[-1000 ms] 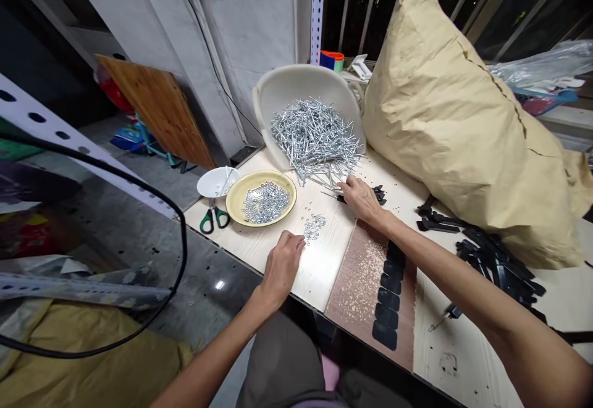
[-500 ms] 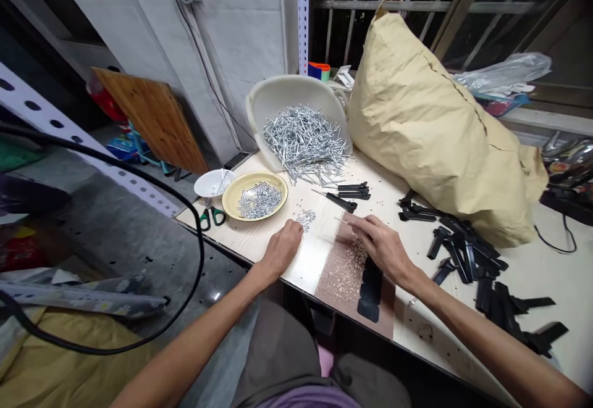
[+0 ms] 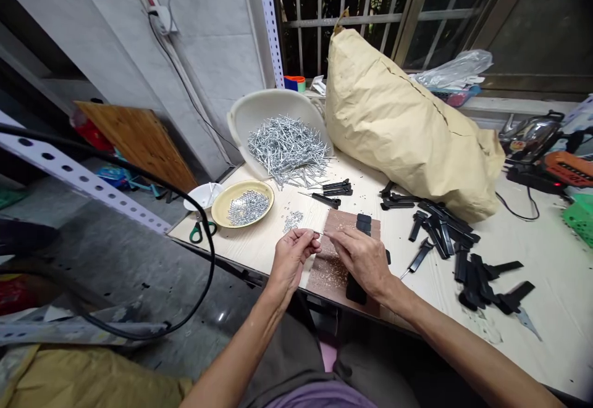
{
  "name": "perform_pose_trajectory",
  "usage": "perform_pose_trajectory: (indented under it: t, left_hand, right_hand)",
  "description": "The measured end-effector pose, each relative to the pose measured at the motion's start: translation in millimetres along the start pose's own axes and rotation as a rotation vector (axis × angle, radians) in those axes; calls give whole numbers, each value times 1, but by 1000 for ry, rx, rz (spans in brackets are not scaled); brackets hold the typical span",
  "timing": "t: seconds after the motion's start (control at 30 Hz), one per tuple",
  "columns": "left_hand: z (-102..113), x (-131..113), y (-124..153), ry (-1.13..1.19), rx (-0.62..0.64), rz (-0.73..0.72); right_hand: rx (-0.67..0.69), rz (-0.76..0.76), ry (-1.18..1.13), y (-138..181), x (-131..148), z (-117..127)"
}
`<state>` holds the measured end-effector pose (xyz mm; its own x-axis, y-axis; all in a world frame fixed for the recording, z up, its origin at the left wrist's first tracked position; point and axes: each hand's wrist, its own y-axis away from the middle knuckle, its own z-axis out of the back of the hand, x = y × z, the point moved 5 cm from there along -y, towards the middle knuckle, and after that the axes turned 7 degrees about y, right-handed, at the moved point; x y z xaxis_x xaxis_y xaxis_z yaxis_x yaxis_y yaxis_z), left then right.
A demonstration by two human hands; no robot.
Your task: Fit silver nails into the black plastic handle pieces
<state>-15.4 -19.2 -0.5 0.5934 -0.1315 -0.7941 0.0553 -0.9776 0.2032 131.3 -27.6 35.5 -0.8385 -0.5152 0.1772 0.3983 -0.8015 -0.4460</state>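
My left hand [image 3: 293, 256] and my right hand [image 3: 359, 255] meet above the near edge of the table [image 3: 532, 253]. A thin metal pin [image 3: 319, 233] runs between their pinched fingertips; whether the left fingers also hold something small I cannot tell. Just beyond them lies a small heap of tiny metal pieces [image 3: 293, 220]. A brown board [image 3: 334, 258] with black pads lies under my right hand. Further back a tipped cream basin [image 3: 264, 112] spills a big pile of silver pins [image 3: 288, 147].
A yellow dish [image 3: 221, 206] of small metal pieces, a white bowl [image 3: 198, 195] and green-handled scissors [image 3: 201, 230] sit at the left. A big tan paper sack [image 3: 403, 124] fills the back. Black plastic parts [image 3: 458, 247] lie scattered right. A black cable [image 3: 204, 235] loops at the left.
My right hand drew back from the pin pile toward me with a pin. My left hand left the small heap and rose to meet it. The view swung right.
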Motion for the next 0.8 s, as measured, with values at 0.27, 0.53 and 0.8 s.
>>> perform_pose_trajectory:
  t: [0.27,0.53,0.8]
  left_hand:
    - [-10,8,2,63,-1,76]
    - [-17,12,2,-33,31,30]
    - [-18,6,4,-315,66,-115]
  right_hand:
    - [4,-21,72,9,-5,13]
    - [-33,-29,132,19,-8,17]
    - [-81,-63,256,22,-7,20]
